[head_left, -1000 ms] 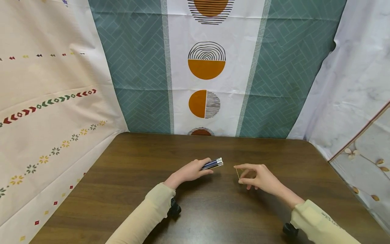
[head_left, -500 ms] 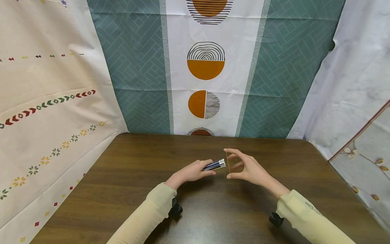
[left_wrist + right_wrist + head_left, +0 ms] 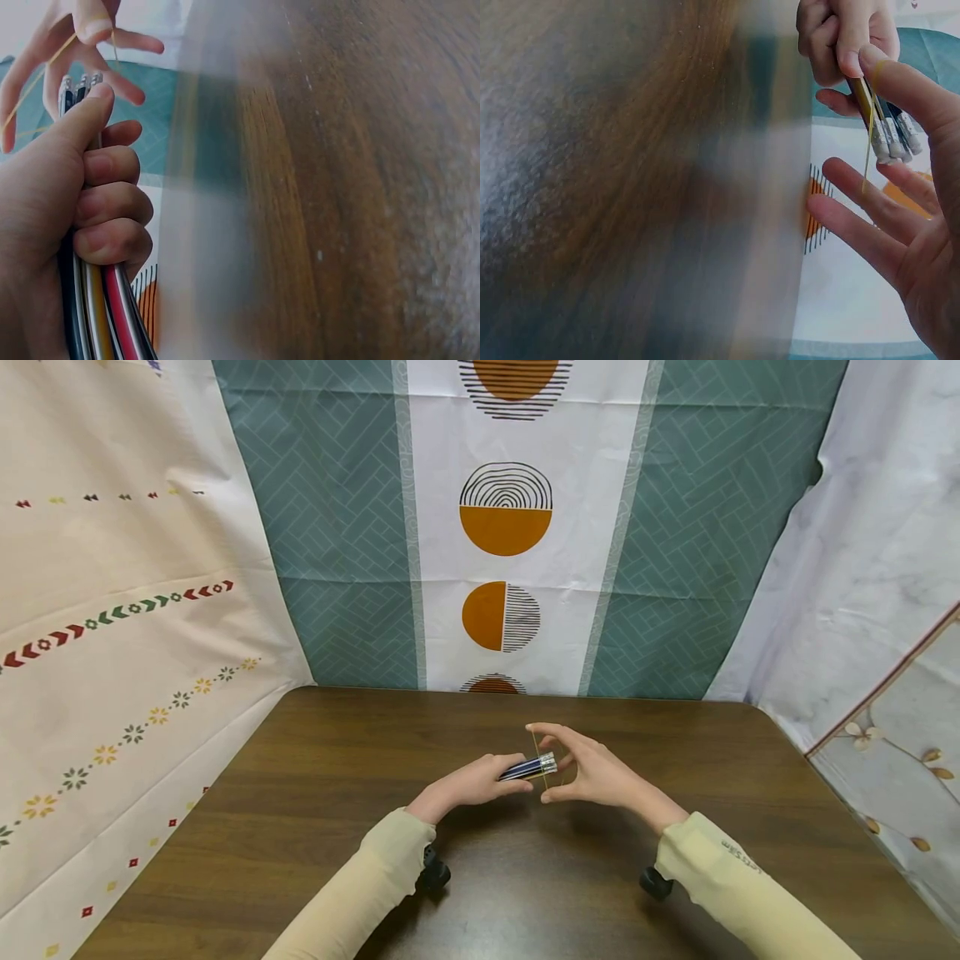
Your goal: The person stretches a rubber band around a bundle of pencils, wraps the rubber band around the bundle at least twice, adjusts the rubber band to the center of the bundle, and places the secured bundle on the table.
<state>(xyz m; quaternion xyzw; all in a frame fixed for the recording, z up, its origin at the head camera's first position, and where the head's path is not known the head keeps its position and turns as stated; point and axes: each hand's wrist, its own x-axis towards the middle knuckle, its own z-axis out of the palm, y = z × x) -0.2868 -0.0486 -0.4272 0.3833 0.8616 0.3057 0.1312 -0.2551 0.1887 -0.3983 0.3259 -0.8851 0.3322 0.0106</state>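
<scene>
My left hand (image 3: 471, 780) grips a bundle of several pencils (image 3: 525, 768), its fingers curled round them. In the left wrist view their striped shafts (image 3: 96, 307) in dark, yellow and red run below the fist. The metal ferrules and pale erasers (image 3: 889, 146) stick out past the thumb towards my right hand (image 3: 596, 774). A thin yellowish rubber band (image 3: 868, 154) is stretched over the spread thumb and fingers of that right hand. The band now stands around or right beside the eraser ends; whether it touches them cannot be told.
Both hands are held above a dark brown wooden table (image 3: 337, 777). A patterned cloth (image 3: 345, 527) hangs behind its far edge, with a cream cloth (image 3: 135, 610) on the left and a marbled white one (image 3: 885, 527) on the right. Dark wrist devices (image 3: 656, 883) sit under the sleeves.
My right hand has moved left to the pencil ends and spread its fingers, stretching the rubber band wider. The left hand has shifted only slightly right, still gripping the pencils.
</scene>
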